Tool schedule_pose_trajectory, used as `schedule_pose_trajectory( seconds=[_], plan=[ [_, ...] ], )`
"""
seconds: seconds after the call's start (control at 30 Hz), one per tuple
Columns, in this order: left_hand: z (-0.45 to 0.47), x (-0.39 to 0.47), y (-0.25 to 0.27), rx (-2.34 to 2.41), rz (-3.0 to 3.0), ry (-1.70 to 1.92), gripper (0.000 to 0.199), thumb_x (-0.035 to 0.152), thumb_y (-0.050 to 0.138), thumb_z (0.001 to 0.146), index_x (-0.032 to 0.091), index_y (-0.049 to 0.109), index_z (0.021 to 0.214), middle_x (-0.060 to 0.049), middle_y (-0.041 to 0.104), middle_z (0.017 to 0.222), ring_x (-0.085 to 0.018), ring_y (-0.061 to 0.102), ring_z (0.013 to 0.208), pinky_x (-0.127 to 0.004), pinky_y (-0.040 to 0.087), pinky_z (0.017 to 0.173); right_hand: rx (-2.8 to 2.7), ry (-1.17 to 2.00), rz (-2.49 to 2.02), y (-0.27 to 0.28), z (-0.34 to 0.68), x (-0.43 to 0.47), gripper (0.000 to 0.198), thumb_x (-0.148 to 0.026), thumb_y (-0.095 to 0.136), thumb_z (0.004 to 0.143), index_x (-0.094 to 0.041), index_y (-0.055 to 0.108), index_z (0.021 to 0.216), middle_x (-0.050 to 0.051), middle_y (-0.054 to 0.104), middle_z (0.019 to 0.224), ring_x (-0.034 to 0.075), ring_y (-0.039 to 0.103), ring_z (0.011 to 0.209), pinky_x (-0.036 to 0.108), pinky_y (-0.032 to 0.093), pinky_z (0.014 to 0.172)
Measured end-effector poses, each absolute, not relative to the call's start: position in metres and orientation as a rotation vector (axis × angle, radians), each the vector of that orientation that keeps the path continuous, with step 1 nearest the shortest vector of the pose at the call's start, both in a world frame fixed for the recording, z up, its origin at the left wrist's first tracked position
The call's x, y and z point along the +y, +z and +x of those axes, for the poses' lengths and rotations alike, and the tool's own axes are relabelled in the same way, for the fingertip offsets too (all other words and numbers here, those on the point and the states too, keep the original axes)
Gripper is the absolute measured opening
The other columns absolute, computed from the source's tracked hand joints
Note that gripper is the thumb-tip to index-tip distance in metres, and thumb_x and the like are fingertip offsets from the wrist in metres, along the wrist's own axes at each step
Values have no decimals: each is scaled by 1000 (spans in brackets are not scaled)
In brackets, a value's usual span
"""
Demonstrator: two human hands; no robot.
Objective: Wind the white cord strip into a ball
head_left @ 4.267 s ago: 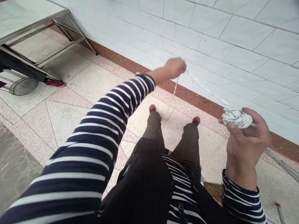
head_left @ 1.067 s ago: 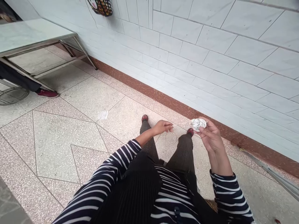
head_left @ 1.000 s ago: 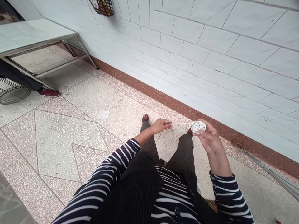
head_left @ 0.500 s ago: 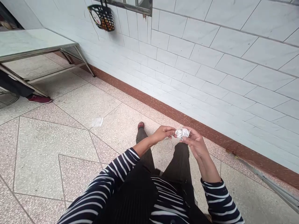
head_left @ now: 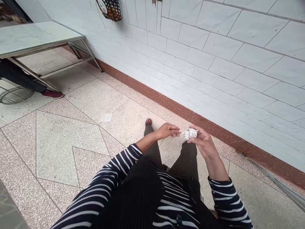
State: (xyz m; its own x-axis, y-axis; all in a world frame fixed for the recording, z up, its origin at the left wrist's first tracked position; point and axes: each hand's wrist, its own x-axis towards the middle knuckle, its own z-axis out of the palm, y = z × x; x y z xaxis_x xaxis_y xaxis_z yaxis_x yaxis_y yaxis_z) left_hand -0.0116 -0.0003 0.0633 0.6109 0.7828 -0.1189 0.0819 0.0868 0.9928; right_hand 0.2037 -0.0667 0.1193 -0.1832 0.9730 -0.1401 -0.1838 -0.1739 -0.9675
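Left hand: the left hand (head_left: 168, 131) is just left of the bundle, palm down, thumb and fingertips pinched on a short length of white cord (head_left: 180, 131).
Right hand: the right hand (head_left: 202, 141) grasps the white bundle (head_left: 190, 134) from the right, thumb on the near side, fingers along the far side.
White bundle: a wound, rounded knot of white cord with thin dark lines, held up between the two hands, above the gap between the legs.
Loose strand: a thin pale loop droops below the hands; its exact path is too faint to follow.
Sleeves: navy with white stripes on both arms, under a black ribbed garment at the body.
Legs: dark trousers (head_left: 184, 162), with a red shoe (head_left: 148, 122) showing at the far end of the left leg.
Floor: speckled stone (head_left: 54, 143) in pale and pinkish pieces, with a white scrap (head_left: 106, 117) lying left of the left hand.
Far side: white tiled wall (head_left: 214, 63) above a reddish-brown skirting (head_left: 166, 101); a dark patterned bag (head_left: 111, 9) hangs on it, cut off by the top edge.
Far left: a metal-legged table (head_left: 43, 35); by it, another person's dark trouser leg (head_left: 22, 79) and dark red shoe (head_left: 52, 93).
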Motion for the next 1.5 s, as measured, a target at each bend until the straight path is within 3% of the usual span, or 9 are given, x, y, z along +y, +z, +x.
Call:
schedule_pose_trajectory(
  seconds=[0.2,0.57,0.7,0.8,1.0,1.13,1.3,1.4,1.5],
  plan=[
    [-6,0,67,919,1676,721,23,23,53,88,13,73,87,-2,70,79,-12,61,75,-21,43,71,-1020,1609,-980,118,205,-70,44,-30,91,61,-30,77,103,3,71,93,18,63,78,29,59,62],
    [15,-12,35,956,1792,509,33,36,53,93,13,72,78,2,57,60,-11,50,60,-23,39,67,-1076,1215,-1155,128,217,-56,47,-29,89,63,-30,73,107,2,68,104,24,64,95,42,62,77],
    [14,-38,40,891,1999,469,29,27,52,94,16,71,75,1,67,69,-12,59,70,-31,38,99,-1158,778,-1461,85,222,-34,51,-35,88,62,-25,72,109,7,66,114,27,59,104,49,55,89],
    [6,-38,55,922,2162,530,20,24,56,93,19,73,84,-1,73,83,-15,64,81,-41,23,116,-1225,892,-1535,48,217,-35,49,-36,87,60,-21,73,105,10,66,113,28,59,102,49,52,91],
    [-6,-3,63,992,2325,514,17,20,59,91,19,75,94,-5,74,91,-20,65,93,-44,16,119,-1269,1437,-1330,37,201,-73,48,-31,92,52,-20,77,96,6,73,93,24,67,84,41,56,77],
    [5,-2,42,948,2216,502,19,25,56,94,20,74,92,-3,74,93,-18,64,95,-43,17,118,-1111,1581,-1205,58,205,-89,50,-38,90,56,-25,74,102,4,74,91,25,69,84,44,60,72],
    [20,-10,10,923,1999,495,20,29,58,92,18,73,84,0,72,88,-16,62,88,-40,25,113,-904,1460,-1154,82,219,-80,41,-41,88,62,-28,72,98,4,72,103,24,68,89,41,62,72],
    [18,-10,6,878,1870,449,24,29,57,91,16,73,79,1,70,77,-13,59,76,-30,39,95,-832,1284,-1113,103,228,-66,37,-37,86,64,-28,73,98,4,71,109,23,67,94,36,62,74],
    [13,-6,14,865,1777,476,28,29,52,92,14,74,81,0,67,74,-11,55,68,-22,40,73,-884,1137,-1078,129,229,-59,34,-40,82,70,-27,72,100,5,70,113,23,66,99,34,62,76]
  ],
)
